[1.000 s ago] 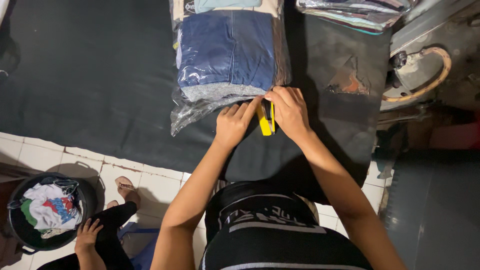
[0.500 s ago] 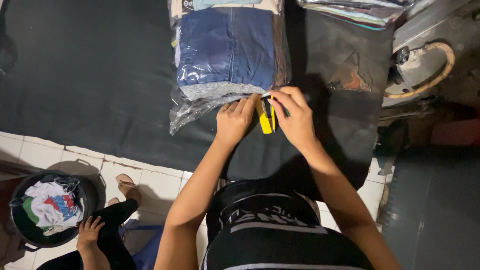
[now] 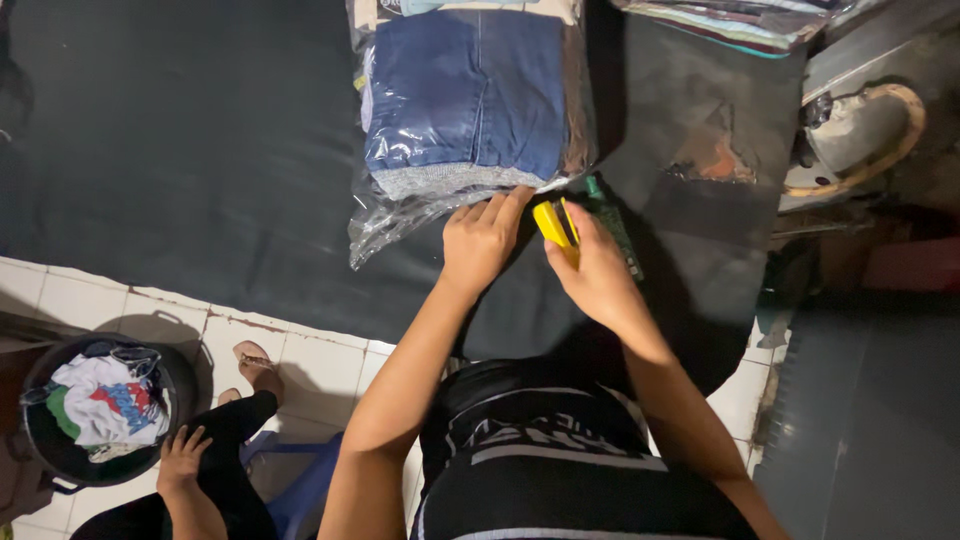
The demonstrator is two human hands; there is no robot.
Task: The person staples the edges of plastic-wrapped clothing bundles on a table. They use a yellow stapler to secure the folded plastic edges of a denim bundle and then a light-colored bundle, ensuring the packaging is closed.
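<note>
Your clear plastic bag (image 3: 440,205) lies on the dark mat (image 3: 180,150), full of folded blue denim and one grey knit piece, its glossy open end crumpled toward you; your left hand (image 3: 483,238) rests flat on that end with fingers stretched, gripping nothing. Your right hand (image 3: 597,275) closes its fingers around a small yellow tool (image 3: 553,228) just beside the bag's corner; at the lower left a round dark bucket (image 3: 60,450) holds soft mixed cloths.

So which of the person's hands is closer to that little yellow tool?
Right. The right hand grips the yellow tool in its fingers, at the open end of the clear bag of folded clothes. The left hand presses on the bag's edge just beside it, not touching the tool.
</note>
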